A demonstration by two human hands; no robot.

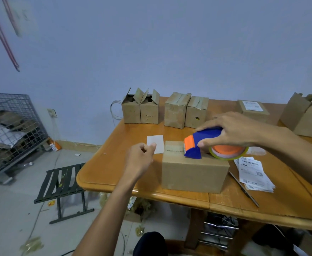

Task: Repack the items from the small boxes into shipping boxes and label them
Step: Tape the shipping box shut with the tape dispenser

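**One strip short of sealed, and where it could slip**

Starting at the left, the left hand (pixel 140 159) hangs over the desk (pixel 105 174) just beside the shipping box (pixel 194 172). Its fingers are curled in, thumb against forefinger; whether it pinches a clear tape end I cannot tell. If it is not steadying the box, the light carton may skid on the glossy varnished wood when tape is pulled. Behind its knuckles lies a white slip (pixel 158 143), thin paper that a stray sticky end could snatch up. Along the back stand the small boxes (pixel 186 112), dented brown card.

The shipping box sits near the desk's front edge. It is plain matte corrugated card, squarish, flaps closed, with a shiny strip on the left part of its top seam. The tape dispenser (pixel 195 145), hard blue plastic with an orange nose, rests on that seam, with its roll (pixel 229 153) of clear tape trailing behind. The right hand (pixel 234 133) grips it from above, fingers wrapped over the blue body. Tilt it and the strip could wander off the seam, wrinkle or tear short.

Further right, the labels (pixel 253 172) lie in a loose fanned stack that could easily be swept off. A slim knife (pixel 243 189) lies beside the box, close under the working forearm.
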